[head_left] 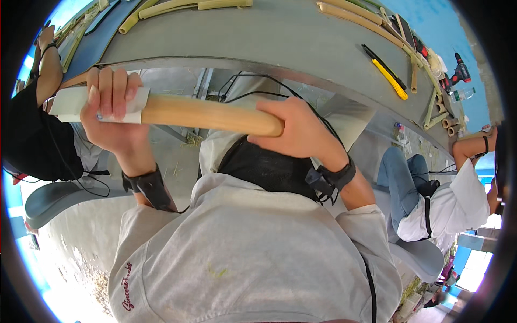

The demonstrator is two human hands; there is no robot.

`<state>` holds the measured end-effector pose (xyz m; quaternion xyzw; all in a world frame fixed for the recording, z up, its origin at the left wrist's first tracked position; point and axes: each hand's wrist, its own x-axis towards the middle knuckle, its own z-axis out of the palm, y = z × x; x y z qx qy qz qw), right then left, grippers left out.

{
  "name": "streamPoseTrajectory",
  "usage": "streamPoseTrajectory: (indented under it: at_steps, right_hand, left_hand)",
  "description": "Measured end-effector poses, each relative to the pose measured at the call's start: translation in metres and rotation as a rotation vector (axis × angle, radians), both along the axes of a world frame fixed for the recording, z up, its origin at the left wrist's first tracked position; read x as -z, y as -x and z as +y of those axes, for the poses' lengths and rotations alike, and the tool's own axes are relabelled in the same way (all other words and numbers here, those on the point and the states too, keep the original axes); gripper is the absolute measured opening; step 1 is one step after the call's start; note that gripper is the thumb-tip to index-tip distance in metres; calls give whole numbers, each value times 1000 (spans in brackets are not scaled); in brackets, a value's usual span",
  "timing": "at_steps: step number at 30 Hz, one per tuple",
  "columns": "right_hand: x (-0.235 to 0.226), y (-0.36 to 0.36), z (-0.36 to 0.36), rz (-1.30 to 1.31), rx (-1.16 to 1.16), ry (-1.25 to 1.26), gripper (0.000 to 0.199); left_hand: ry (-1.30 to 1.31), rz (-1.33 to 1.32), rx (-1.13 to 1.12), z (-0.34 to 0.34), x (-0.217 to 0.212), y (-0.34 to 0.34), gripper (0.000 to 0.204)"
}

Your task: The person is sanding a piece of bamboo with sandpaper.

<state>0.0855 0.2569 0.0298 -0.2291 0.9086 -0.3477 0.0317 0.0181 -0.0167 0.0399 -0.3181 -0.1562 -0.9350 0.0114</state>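
Note:
A smooth, pale yellow bamboo pole (202,114) lies crosswise in front of my chest, just off the near edge of the table. My left hand (113,102) is closed around a stiff white sheet (70,105) that wraps the pole's left part; the bamboo under it is hidden. At the other end, my right hand (296,126) grips the pole, thumb above and fingers beneath. Both wrists wear black bands.
On the grey table (242,37) lie a yellow utility knife (389,75), several bamboo lengths (167,8) and, at the right, a cordless drill (459,72) and a plastic bottle (463,95). People sit on both sides. Black cables (274,78) hang under the table edge.

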Motion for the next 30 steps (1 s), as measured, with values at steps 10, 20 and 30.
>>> streamPoseTrajectory:
  at_steps: [10,20,30]
  right_hand:
    - [-2,-6,3,114,23,61,30]
    - [5,-2,2,129,-38,133,30]
    - [8,-3,-1,103,5,150,29]
  left_hand:
    - [-48,-30,-1,-1,-5,2,24]
    - [245,51,-12,9,-2,-3,23]
    - [192,1,84,22,6,-2,20]
